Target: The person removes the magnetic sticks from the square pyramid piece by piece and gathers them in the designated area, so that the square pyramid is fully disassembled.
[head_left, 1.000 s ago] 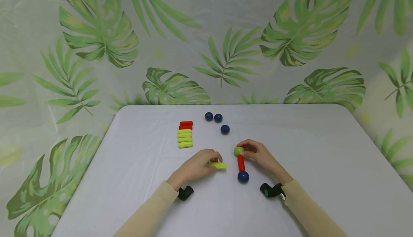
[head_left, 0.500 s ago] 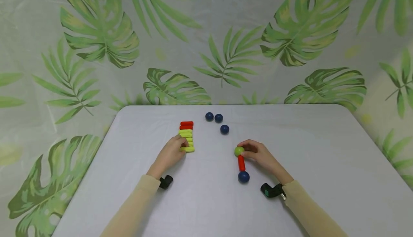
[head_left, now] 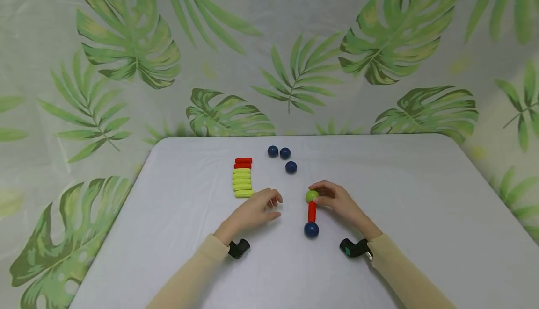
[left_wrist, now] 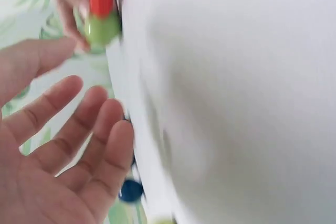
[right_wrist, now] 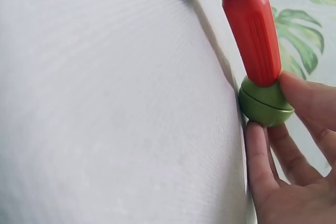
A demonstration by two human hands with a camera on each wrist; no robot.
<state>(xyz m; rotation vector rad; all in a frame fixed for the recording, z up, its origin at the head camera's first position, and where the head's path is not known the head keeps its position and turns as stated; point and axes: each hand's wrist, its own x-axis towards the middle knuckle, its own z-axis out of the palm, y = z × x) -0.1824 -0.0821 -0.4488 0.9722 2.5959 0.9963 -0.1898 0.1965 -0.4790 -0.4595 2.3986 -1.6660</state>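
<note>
Between the thumb and fingers of my right hand (head_left: 337, 201) is a green ball (right_wrist: 265, 103), which they pinch. A red rod (head_left: 312, 212) joins that ball to a dark blue ball (head_left: 311, 230) at the near end; the whole piece lies on the table. My left hand (head_left: 258, 208) hovers left of this piece with nothing in it. In the left wrist view its fingers (left_wrist: 68, 148) are spread and slightly bent, apart from the green ball. Behind the left hand, a yellow rod (head_left: 244, 194) is the nearest in a stacked row.
The row holds several yellow rods (head_left: 242, 176) with two red rods (head_left: 243, 163) at its far end. Three dark blue balls, one of them the nearest ball (head_left: 291, 167), lie toward the back. The white table (head_left: 400, 183) meets a leaf-patterned cloth behind.
The left hand carried a yellow rod to the row, released it there, then came back right toward the joined piece. The piece's blue end swung slightly left; the right hand stayed put.
</note>
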